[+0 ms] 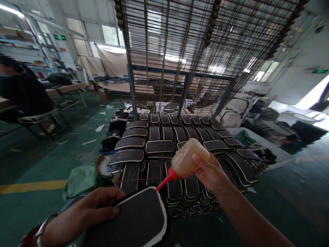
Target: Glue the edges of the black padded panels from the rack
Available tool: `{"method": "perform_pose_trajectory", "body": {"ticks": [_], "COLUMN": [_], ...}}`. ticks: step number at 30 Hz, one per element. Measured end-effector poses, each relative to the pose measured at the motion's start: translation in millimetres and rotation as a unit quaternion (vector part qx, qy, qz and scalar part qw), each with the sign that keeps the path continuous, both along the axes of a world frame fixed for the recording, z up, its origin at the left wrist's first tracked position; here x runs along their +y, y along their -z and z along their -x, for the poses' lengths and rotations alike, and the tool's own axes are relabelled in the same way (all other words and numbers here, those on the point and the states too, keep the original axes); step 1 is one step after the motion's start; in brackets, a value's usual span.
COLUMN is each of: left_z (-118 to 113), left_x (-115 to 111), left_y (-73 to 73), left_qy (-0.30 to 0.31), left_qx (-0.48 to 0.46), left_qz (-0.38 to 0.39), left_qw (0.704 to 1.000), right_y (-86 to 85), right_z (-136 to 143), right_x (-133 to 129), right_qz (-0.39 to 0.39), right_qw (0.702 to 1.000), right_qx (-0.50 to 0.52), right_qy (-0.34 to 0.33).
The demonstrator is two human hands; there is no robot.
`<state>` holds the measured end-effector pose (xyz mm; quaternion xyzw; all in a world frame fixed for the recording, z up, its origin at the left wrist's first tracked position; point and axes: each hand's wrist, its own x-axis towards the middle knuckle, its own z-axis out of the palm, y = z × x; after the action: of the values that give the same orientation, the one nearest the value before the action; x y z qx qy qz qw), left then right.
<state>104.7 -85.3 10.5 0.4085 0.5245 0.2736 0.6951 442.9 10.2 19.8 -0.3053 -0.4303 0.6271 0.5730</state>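
My left hand (87, 212) grips the left edge of a black rounded panel (133, 219) with a white border line, thumb on its face. My right hand (209, 171) is closed around a squeeze bottle (189, 157) of yellowish liquid, tilted downward to the left. The bottle's red nozzle (168, 178) points at the white border near the panel's top corner. Beyond my hands lie stacked rows of similar dark panels (159, 146) with pale edges.
A tall wire rack (174, 41) stands behind the stacks. Green cloth (81, 180) lies at the left, and a white bin (279, 151) with scraps is at the right. A person in black (25, 89) sits at a table on the far left.
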Motion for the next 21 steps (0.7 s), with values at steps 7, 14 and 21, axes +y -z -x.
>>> {"method": "perform_pose_trajectory", "body": {"ticks": [7, 14, 21], "left_z": [7.7, 9.3, 12.4], "left_x": [8.0, 13.4, 15.1], "left_y": [0.4, 0.8, 16.2], "left_qy": [0.054, 0.017, -0.069], "left_qx": [0.015, -0.027, -0.074], "left_qz": [-0.010, 0.007, 0.011], "left_qw": [0.998, 0.999, 0.995], "right_y": [6.9, 6.9, 13.0], "right_z": [-7.6, -8.3, -3.8], "right_x": [-0.9, -3.3, 0.1], "right_qz": [0.000, -0.009, 0.011], "right_qw": [1.000, 0.999, 0.999], "right_qx": [-0.018, 0.008, 0.018], "right_qy": [-0.008, -0.033, 0.024]}}
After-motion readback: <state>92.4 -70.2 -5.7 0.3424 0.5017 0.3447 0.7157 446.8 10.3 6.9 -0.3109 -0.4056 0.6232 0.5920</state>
